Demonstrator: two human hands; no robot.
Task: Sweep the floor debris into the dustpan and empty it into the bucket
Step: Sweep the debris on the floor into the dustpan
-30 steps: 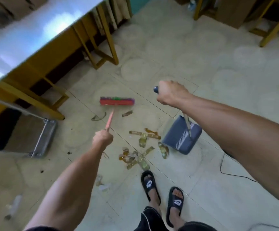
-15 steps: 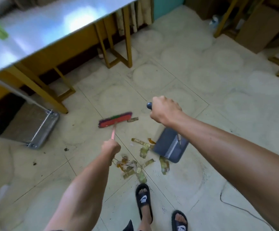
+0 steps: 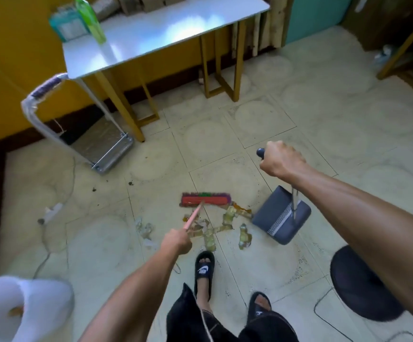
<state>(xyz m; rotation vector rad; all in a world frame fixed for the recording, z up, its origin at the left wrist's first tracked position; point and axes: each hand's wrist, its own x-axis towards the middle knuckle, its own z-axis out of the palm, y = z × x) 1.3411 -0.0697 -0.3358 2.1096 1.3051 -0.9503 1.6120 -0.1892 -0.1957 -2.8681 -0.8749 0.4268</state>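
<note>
Bare floor (image 3: 324, 124) ahead, table legs (image 3: 221, 77) and trolley (image 3: 101, 146) crowding far-left side

Broom head (image 3: 205, 200) now against debris (image 3: 227, 218); dustpan (image 3: 280, 215) shifted right, clear of it.

Floor (image 3: 324, 134): pale tiles with circular patterns. Wall (image 3: 15, 58): yellow, dark skirting. White-topped table (image 3: 166, 28) on yellow legs stands against it; light glares on its top. Teal panel (image 3: 319, 16) beyond.
</note>
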